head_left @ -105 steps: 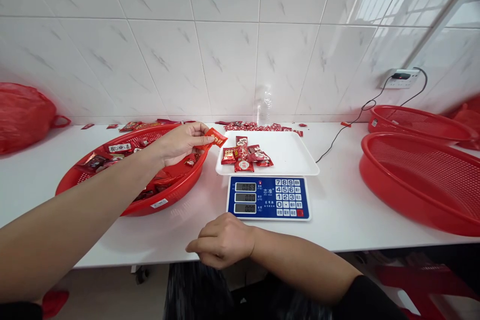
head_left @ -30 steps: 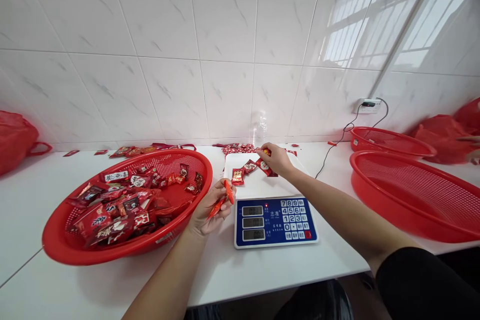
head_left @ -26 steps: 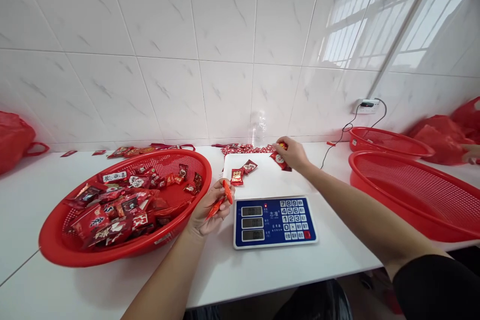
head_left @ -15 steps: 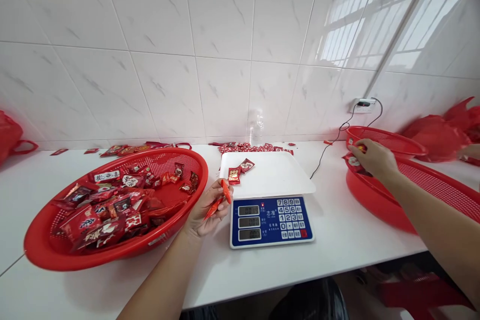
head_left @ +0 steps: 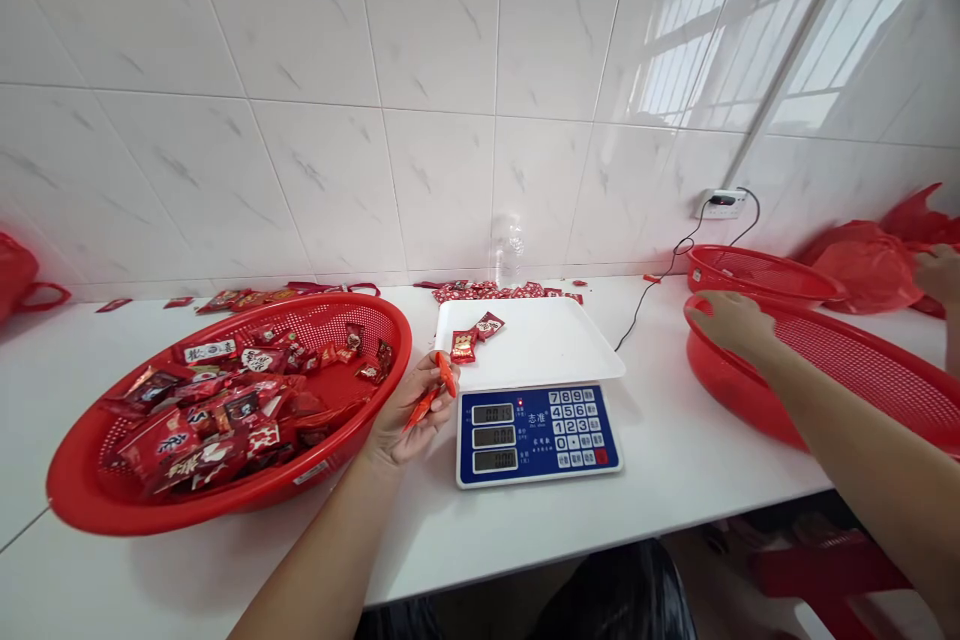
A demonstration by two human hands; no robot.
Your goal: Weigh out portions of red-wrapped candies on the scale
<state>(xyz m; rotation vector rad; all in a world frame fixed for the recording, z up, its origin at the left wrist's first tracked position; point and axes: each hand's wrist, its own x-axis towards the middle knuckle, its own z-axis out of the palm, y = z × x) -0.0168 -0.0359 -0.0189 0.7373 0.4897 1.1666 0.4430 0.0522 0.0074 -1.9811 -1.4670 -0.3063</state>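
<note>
Between the bent fingers of my left hand (head_left: 412,410) are small orange-red packets (head_left: 427,404), held just in front of the weighing pan's left corner. Two dark red snack packets (head_left: 464,347) lie on the white pan of a digital scale (head_left: 538,435). My right hand (head_left: 731,325) is at the left end of a large red plastic basket (head_left: 847,325), its fingers curled over the rim. No packet shows in that hand. To the left, another large red basket (head_left: 75,490) holds a heap of red snack packets (head_left: 217,420).
A smaller red basket (head_left: 765,270) stands behind the right one, beside red plastic bags (head_left: 855,265). Another person's hand (head_left: 939,275) is at the far right. Loose packets and a clear bottle (head_left: 508,250) line the wall. A black cord (head_left: 641,310) runs to the socket (head_left: 724,204).
The packets that my right hand held are out of sight, and that hand is now at the basket rim. My left hand keeps its packets. The other person's hand has risen.
</note>
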